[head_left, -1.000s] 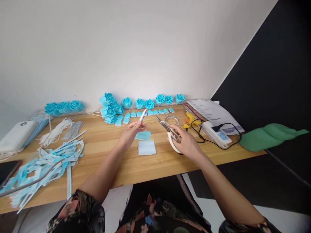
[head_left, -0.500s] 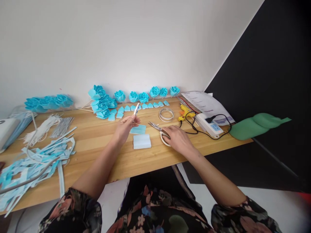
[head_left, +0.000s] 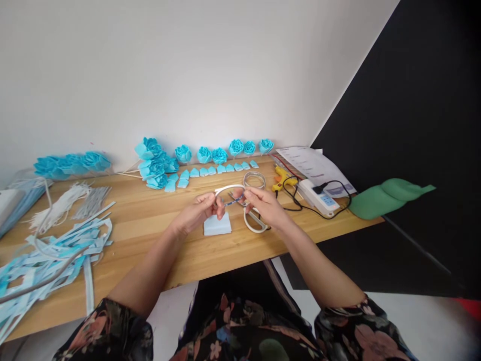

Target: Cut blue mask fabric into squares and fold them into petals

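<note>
My left hand (head_left: 203,208) and my right hand (head_left: 263,204) meet above the wooden table (head_left: 150,250), both pinching a thin white-and-blue strip (head_left: 230,193) that arcs between them. White-handled scissors (head_left: 252,220) lie on the table just under my right hand, which no longer grips them. A small stack of pale blue squares (head_left: 217,225) sits beneath my left hand's fingers.
Blue fabric roses (head_left: 210,153) and a row of cut petals (head_left: 210,171) line the wall. A heap of blue and white strips (head_left: 48,250) lies at left. A wire coil (head_left: 254,179), yellow glue gun (head_left: 281,178), white power strip (head_left: 317,196), papers and green cloth (head_left: 387,196) sit at right.
My right hand set the scissors down on the table and came up to take the other end of the strip. My left hand lowered the strip toward the middle.
</note>
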A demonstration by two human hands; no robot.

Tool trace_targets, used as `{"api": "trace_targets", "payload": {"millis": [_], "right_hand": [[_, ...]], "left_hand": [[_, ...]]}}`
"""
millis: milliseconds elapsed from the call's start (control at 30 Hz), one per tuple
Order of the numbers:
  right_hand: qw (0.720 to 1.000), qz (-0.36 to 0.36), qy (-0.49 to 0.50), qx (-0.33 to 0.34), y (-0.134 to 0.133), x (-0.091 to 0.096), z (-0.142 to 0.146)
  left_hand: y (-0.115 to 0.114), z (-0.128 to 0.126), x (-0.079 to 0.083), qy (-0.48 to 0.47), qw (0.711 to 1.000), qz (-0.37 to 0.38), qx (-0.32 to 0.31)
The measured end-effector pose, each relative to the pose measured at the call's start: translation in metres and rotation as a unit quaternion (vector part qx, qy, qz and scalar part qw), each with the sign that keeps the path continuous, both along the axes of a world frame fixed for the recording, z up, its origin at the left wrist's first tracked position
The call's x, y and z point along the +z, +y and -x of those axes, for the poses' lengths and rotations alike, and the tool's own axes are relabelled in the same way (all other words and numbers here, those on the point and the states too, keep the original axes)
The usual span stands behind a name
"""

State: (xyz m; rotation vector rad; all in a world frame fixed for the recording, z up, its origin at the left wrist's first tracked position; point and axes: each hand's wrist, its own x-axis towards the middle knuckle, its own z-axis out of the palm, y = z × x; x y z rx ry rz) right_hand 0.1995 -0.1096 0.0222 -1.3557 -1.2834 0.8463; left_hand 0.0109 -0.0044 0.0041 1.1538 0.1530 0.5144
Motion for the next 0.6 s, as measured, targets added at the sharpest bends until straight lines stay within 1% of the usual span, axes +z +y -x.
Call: {"api": "trace_targets", "payload": {"millis": [33, 67, 133, 167, 200, 233, 267, 333, 367, 400, 433, 467, 500, 533, 567, 600], "right_hand": [[1.0, 0.005, -0.006, 0.009, 0.0, 0.001, -0.002], [1.0, 0.002, -0.027, 0.004, 0.001, 0.003, -0.007], [0.992, -0.029, -0.113, -0.037, 0.004, 0.005, -0.023], [0.979, -0.067, -0.176, -0.076, 0.007, 0.006, -0.033], [0.956, -0.097, -0.254, -0.108, 0.01, 0.005, -0.044], [0.928, -0.108, -0.336, -0.118, 0.014, 0.004, -0.055], [0.9, -0.095, -0.409, -0.12, 0.018, 0.002, -0.065], [0.852, -0.05, -0.511, -0.104, 0.024, -0.005, -0.079], [0.837, -0.038, -0.537, -0.099, 0.026, -0.008, -0.082], [0.83, -0.031, -0.548, -0.097, 0.027, -0.011, -0.082], [0.831, -0.03, -0.546, -0.099, 0.027, -0.014, -0.08], [0.839, -0.029, -0.534, -0.099, 0.027, -0.016, -0.076], [0.85, -0.026, -0.517, -0.094, 0.026, -0.017, -0.071], [0.862, -0.019, -0.499, -0.084, 0.026, -0.017, -0.066], [0.871, -0.007, -0.486, -0.068, 0.026, -0.018, -0.06], [0.875, 0.006, -0.481, -0.052, 0.026, -0.018, -0.056]], "left_hand": [[0.001, -0.001, 0.0, 0.005, 1.0, 0.005, 0.013], [0.002, -0.002, 0.0, 0.012, 0.999, 0.012, 0.044], [0.007, -0.003, -0.001, 0.036, 0.988, 0.032, 0.145], [0.01, -0.003, -0.001, 0.05, 0.977, 0.044, 0.202], [0.014, -0.003, -0.002, 0.065, 0.966, 0.059, 0.244], [0.017, -0.002, -0.002, 0.074, 0.957, 0.074, 0.271], [0.02, -0.002, -0.003, 0.078, 0.951, 0.083, 0.287], [0.021, -0.001, -0.003, 0.08, 0.952, 0.07, 0.288], [0.019, -0.001, -0.003, 0.083, 0.957, 0.047, 0.276], [0.016, -0.002, -0.003, 0.091, 0.962, 0.012, 0.257], [0.01, -0.003, -0.003, 0.103, 0.966, -0.035, 0.235], [0.004, -0.005, -0.003, 0.122, 0.966, -0.095, 0.206], [-0.004, -0.007, -0.004, 0.147, 0.961, -0.164, 0.17], [-0.012, -0.01, -0.006, 0.164, 0.947, -0.237, 0.144], [-0.02, -0.013, -0.008, 0.165, 0.925, -0.322, 0.116], [-0.027, -0.016, -0.011, 0.153, 0.897, -0.404, 0.094]]}}
